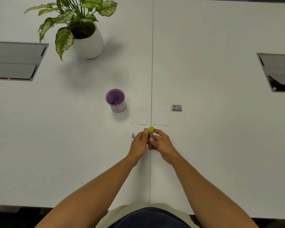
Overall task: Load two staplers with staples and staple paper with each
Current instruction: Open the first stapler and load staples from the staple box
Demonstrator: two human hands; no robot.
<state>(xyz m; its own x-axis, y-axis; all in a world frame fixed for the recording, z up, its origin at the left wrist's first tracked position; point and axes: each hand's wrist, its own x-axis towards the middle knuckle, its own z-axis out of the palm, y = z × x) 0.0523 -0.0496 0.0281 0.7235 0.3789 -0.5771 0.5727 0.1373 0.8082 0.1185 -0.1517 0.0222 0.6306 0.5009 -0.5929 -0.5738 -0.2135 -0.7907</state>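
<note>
Yellow stapler (pixel 150 130): held between both hands over the desk (pixel 220 129) seam, yellow ends poking out beyond the fingers.
Left hand (pixel 139 142): grip clamped on the stapler's left side, fingertips near its yellow end.
Right hand (pixel 160 142): grip curled round the stapler's right side.
Blue stapler (pixel 133 136): lies on the desk just beside the left hand, mostly hidden.
Paper sheets (pixel 139 116): two, flat, just beyond the hands, either side of the seam.
Staple box (pixel 176 107): right of the sheets.
Purple cup (pixel 115 100): upright, left of the sheets.
Potted plant (pixel 82 30): far left.
</note>
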